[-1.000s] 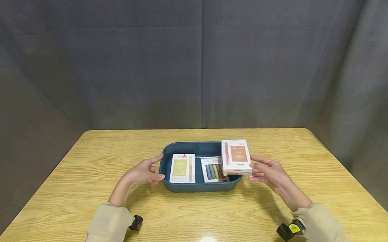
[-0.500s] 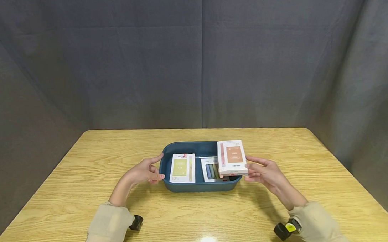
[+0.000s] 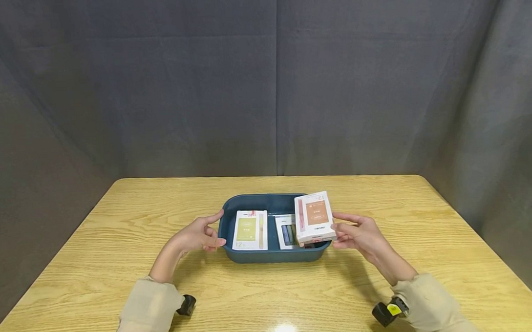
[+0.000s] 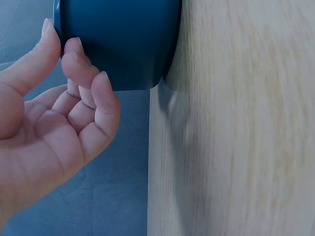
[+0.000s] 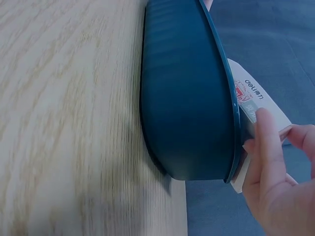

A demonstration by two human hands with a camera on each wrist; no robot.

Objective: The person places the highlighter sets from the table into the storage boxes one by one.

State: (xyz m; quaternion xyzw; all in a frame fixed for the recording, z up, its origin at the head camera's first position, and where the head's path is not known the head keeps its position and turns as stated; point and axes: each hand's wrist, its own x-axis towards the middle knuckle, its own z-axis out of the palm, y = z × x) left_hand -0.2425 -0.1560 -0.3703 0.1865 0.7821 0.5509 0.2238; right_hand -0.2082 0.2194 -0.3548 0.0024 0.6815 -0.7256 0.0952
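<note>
A dark blue plastic bin (image 3: 273, 257) stands on the table, and my left hand (image 3: 201, 235) pinches its left rim between thumb and fingers, as the left wrist view (image 4: 59, 98) also shows. My right hand (image 3: 361, 234) grips a white box with an orange panel (image 3: 315, 217) by its right side. That box is tilted over the bin's right end, partly below the rim in the right wrist view. Inside the bin, a white box with a yellow-green panel (image 3: 249, 230) lies at the left. Right of it lies a flat pack of coloured sticks (image 3: 286, 232), partly hidden under the orange-panel box.
The light wooden table (image 3: 270, 288) extends around the bin on every side. Behind it and at both sides hang dark grey curtains (image 3: 202, 90). Each sleeved forearm has a small black camera, such as the right one (image 3: 384, 314).
My right hand has moved left with the orange-panel box, which now tilts more and covers more of the pack of coloured sticks. The left hand and bin stay where they were.
</note>
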